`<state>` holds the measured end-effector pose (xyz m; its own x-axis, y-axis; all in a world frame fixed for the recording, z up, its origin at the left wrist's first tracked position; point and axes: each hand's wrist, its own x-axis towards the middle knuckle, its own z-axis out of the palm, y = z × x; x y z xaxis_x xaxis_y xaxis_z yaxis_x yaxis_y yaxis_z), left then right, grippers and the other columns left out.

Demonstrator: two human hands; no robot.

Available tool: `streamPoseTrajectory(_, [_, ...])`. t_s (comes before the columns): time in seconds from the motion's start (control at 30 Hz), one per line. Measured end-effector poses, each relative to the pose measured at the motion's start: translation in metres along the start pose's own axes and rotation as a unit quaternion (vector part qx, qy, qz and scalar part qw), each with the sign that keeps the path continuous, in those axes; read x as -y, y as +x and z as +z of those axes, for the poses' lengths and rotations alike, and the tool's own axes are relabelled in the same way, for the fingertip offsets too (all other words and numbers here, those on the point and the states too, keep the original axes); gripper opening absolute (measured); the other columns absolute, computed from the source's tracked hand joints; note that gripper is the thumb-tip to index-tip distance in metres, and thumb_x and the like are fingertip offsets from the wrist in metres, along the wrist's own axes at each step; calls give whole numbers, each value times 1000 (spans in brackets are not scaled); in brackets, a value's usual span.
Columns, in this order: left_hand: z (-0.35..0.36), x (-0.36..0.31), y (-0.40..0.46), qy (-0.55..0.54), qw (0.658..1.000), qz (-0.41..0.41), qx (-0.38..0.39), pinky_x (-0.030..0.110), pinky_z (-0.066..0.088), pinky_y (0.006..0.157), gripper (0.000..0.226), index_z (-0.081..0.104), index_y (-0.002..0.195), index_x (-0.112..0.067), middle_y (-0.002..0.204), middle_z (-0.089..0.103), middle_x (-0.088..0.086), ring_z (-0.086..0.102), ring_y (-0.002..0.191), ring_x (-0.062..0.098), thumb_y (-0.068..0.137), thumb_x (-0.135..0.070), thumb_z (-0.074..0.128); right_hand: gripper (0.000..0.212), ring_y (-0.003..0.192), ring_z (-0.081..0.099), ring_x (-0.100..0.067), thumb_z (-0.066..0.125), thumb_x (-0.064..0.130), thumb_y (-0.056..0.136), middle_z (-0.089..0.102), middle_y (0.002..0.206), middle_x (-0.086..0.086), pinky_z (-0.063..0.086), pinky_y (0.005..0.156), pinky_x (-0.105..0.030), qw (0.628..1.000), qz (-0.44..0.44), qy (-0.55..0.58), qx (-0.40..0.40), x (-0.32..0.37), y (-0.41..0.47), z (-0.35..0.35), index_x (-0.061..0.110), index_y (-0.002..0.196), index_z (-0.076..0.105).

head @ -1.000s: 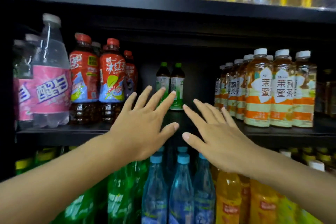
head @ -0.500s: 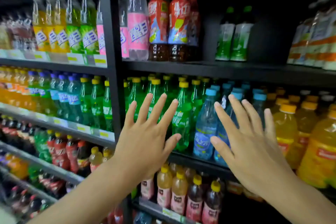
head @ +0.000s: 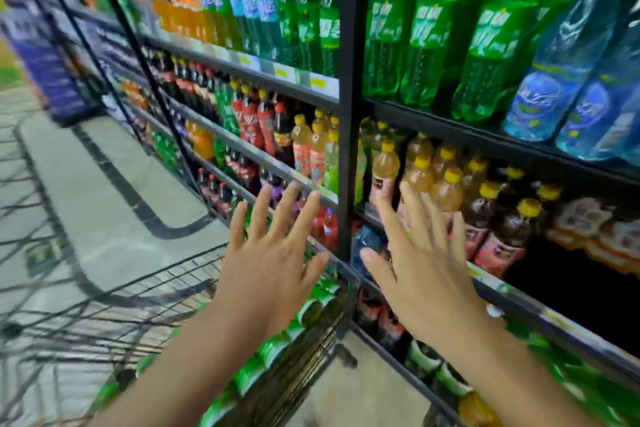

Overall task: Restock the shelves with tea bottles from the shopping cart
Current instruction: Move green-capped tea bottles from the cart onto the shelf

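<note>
**Both hands spread and empty above the cart**

The left hand (head: pixel 268 267) and right hand (head: pixel 420 263) are held out with fingers straight and splayed, each grip wide and holding nothing. Below them, the wire shopping cart (head: pixel 166 288) stands just beside the black shelves (head: pixel 348 97). Green-labelled tea bottles (head: pixel 304 312) lie in a row along the cart's right edge, blurred by motion. Behind the right hand, yellow-capped bottles (head: pixel 446 187) stand on a lower shelf; green soda bottles (head: pixel 422 31) fill the shelf above.
</note>
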<state>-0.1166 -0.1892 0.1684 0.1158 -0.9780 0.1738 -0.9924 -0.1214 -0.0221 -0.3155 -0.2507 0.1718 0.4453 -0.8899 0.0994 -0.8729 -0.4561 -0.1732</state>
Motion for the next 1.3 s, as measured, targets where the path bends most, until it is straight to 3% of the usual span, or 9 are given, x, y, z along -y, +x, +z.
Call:
streamPoseTrajectory(0.13, [27, 23, -32, -8, 996, -73, 50, 60, 23, 121, 74, 22, 161, -30, 167, 27, 4, 19, 155, 35, 96, -66, 19, 79, 155, 16, -34, -6, 72, 94, 11, 171, -6, 15, 121, -65, 999, -34, 10, 36, 30, -5, 35, 34, 161, 7])
streamPoseTrajectory(0.3, [61, 57, -61, -25, 985, -143, 96, 55, 5, 124, 82, 0, 162, -37, 172, 4, -1, -3, 158, 31, 87, -71, -1, 74, 153, 23, -36, 15, 66, 94, 17, 169, -9, 19, 119, -66, 994, -88, -16, 68, 59, 10, 72, 31, 160, 10])
streamPoseTrajectory(0.43, [83, 86, -71, -59, 968, -201, 140, 58, 19, 121, 79, 23, 160, -32, 166, 29, 6, 24, 153, 40, 91, -68, 13, 75, 151, 25, -36, 21, 64, 94, 20, 168, -10, 21, 117, -66, 987, -112, -26, 112, 81, 30, 101, 30, 160, 15])
streamPoseTrajectory(0.57, [121, 112, -77, -100, 949, -258, 150, 52, -6, 124, 87, -17, 158, -39, 171, -10, -2, -16, 157, 30, 78, -71, -14, 76, 151, 26, -35, 19, 65, 92, 22, 167, -10, 21, 118, -64, 979, -116, -39, 160, 95, 50, 136, 32, 159, 9])
streamPoseTrajectory(0.67, [148, 126, -82, -120, 937, -284, 166, 52, -3, 125, 89, -16, 159, -38, 171, -10, -2, -13, 157, 30, 77, -72, -15, 84, 155, 4, -29, 4, 70, 85, 0, 171, -3, 7, 124, -58, 972, -131, -43, 189, 102, 62, 164, 35, 162, 1])
streamPoseTrajectory(0.8, [181, 134, -87, -141, 918, -298, 221, 55, 5, 124, 91, -9, 161, -38, 172, -1, 0, -3, 158, 34, 76, -71, -9, 76, 154, -15, -22, 14, 66, 96, -18, 169, 1, -6, 125, -53, 963, -130, -40, 233, 117, 74, 192, 35, 160, -13])
streamPoseTrajectory(1.07, [220, 114, -82, -162, 905, -301, 253, 58, 52, 95, 75, 45, 149, -23, 144, 59, 11, 57, 131, 39, 86, -62, 34, 77, 156, -10, -23, 36, 57, 103, -14, 169, 1, -3, 126, -52, 944, -147, -19, 294, 124, 108, 237, 35, 160, -11])
streamPoseTrajectory(1.17, [230, 100, -71, -200, 888, -332, 249, 58, 41, 109, 76, 26, 156, -26, 154, 48, 11, 45, 141, 40, 89, -62, 31, 76, 155, -1, -25, 42, 56, 102, -3, 169, 0, 6, 126, -50, 940, -151, 1, 305, 116, 132, 255, 33, 161, -1])
streamPoseTrajectory(1.3, [244, 80, -54, -217, 865, -384, 238, 51, 9, 124, 80, -20, 157, -35, 170, -5, 1, -2, 156, 33, 103, -59, 33, 80, 153, 5, -26, 50, 52, 101, 1, 167, 0, 17, 124, -46, 927, -156, 27, 339, 102, 158, 285, 31, 162, 3])
